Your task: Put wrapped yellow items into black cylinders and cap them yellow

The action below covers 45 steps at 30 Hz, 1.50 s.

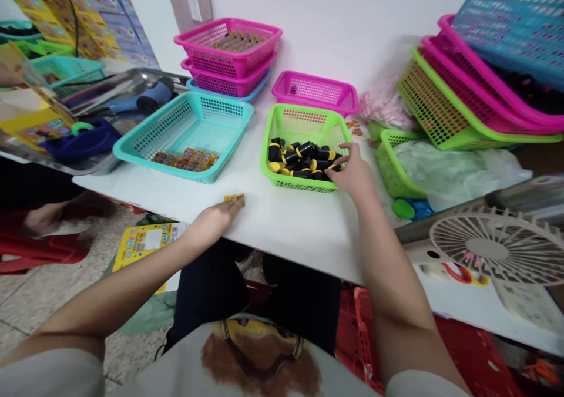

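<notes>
My left hand [214, 219] is closed in a pinch over the white table near its front edge. Between its fingertips is a small yellow printed piece [234, 198], partly covered by the fingers. My right hand [355, 174] reaches over the right side of a lime green basket [304, 115], its fingers apart and curved at the contents. Inside lie several small black cylinders [304, 150] with yellow ends, and the fingertips touch or nearly touch the rightmost ones. Left of it, a turquoise basket [220, 112] holds several small orange-and-yellow printed pieces [187, 160] along its near side.
Stacked pink baskets [235, 62] and a low pink basket [315, 88] stand at the back. To the right are tilted stacked baskets [440, 109], a plastic-filled green basket [396, 162] and a fan [497, 247]. A metal tray [99, 165] with toys lies left.
</notes>
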Motion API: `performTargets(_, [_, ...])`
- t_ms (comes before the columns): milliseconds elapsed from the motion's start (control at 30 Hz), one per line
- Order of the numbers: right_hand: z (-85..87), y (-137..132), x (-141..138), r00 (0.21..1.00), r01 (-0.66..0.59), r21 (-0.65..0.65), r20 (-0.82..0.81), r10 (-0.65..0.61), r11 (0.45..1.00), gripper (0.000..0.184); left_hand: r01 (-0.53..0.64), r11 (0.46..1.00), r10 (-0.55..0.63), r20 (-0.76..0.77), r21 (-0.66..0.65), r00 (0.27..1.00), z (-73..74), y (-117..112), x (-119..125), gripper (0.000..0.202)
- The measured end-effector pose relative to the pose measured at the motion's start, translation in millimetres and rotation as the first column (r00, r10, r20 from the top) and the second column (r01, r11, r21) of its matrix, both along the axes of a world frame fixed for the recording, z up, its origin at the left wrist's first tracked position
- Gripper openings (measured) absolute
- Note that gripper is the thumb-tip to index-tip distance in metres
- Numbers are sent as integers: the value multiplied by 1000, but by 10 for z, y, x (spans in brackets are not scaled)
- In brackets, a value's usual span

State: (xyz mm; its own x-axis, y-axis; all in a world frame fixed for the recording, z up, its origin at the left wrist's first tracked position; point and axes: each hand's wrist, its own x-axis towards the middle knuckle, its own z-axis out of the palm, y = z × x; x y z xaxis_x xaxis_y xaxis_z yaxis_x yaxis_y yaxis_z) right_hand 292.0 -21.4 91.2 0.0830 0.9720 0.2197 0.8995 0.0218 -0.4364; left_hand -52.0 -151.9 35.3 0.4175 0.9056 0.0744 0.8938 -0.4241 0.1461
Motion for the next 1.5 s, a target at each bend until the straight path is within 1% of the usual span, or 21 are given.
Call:
performTargets(67, [-106, -2, 32, 996, 2, 112, -94, 8, 994, 60, -24, 999, 26, 87, -25, 996, -1, 29, -62, 56])
performTargets(133, [-235, -11, 76, 971, 24, 297, -234, 48, 955, 49, -73, 997, 77, 157, -29, 985, -18, 58, -120, 56])
performTargets(167, [-299, -20, 103, 950, 47, 401, -302, 84, 915, 42, -102, 994, 106, 179, -28, 978, -27, 71, -146, 55])
performTargets(233, [-407, -45, 157, 905, 96, 577, -389, 169, 811, 33, -148, 989, 149, 204, -22, 968, -29, 95, -183, 53])
performTargets(300, [-470, -68, 201, 882, 124, 680, -410, 234, 723, 33, -154, 988, 152, 227, -7, 962, 24, 119, -195, 46])
performTargets(367, [-491, -80, 221, 876, 137, 725, -406, 259, 675, 33, -125, 991, 106, 282, 51, 954, 162, 138, -164, 36])
performTargets(467, [-490, -92, 202, 880, 159, 728, -411, 239, 666, 34, -78, 981, -3, 411, 180, 912, 511, 148, 1, 29])
performTargets(567, [-502, -132, 132, 876, 122, 708, -406, 259, 696, 44, -45, 960, -120, 550, 276, 826, 873, 162, 320, 23])
performTargets(633, [-517, -177, 69, 861, 98, 677, -425, 279, 729, 57, -29, 933, -216, 623, 358, 751, 1021, 224, 589, 18])
performTargets(700, [-526, -221, 7, 828, 102, 645, -478, 295, 757, 63, -23, 901, -302, 665, 433, 683, 1063, 352, 860, 21])
performTargets(733, [-525, -238, -18, 802, 112, 637, -511, 309, 762, 62, -20, 886, -334, 668, 463, 665, 1047, 439, 985, 25])
performTargets(767, [-520, -249, -38, 774, 123, 635, -542, 327, 763, 59, -13, 873, -356, 656, 487, 666, 1012, 535, 1097, 31])
performTargets(833, [-496, -256, -60, 717, 149, 632, -599, 357, 761, 55, 28, 847, -397, 595, 531, 699, 900, 730, 1273, 45])
performTargets(900, [-454, -257, -69, 658, 170, 613, -654, 374, 772, 57, 94, 811, -454, 521, 577, 723, 756, 893, 1377, 57])
performTargets(1000, [-377, -283, -91, 519, 159, 549, -753, 403, 820, 60, 193, 771, -537, 456, 608, 710, 538, 1025, 1395, 65])
performTargets(1067, [-330, -329, -126, 416, 124, 506, -808, 418, 854, 58, 286, 759, -579, 407, 584, 707, 423, 1054, 1338, 67])
performTargets(1133, [-296, -398, -170, 361, 90, 473, -836, 414, 876, 58, 391, 748, -620, 355, 536, 699, 345, 1066, 1265, 68])
performTargets(1200, [-274, -484, -211, 359, 58, 462, -837, 413, 885, 59, 457, 718, -666, 330, 524, 669, 296, 1078, 1211, 66])
performTargets(1300, [-256, -612, -251, 409, -4, 485, -797, 444, 875, 55, 488, 669, -713, 299, 561, 634, 258, 1099, 1188, 61])
performTargets(1400, [-250, -689, -272, 461, -35, 492, -765, 451, 870, 50, 466, 678, -684, 255, 568, 683, 259, 1088, 1204, 63])
performTargets(1500, [-262, -693, -287, 459, -15, 490, -771, 442, 871, 49, 398, 703, -613, 219, 589, 759, 293, 1043, 1221, 71])
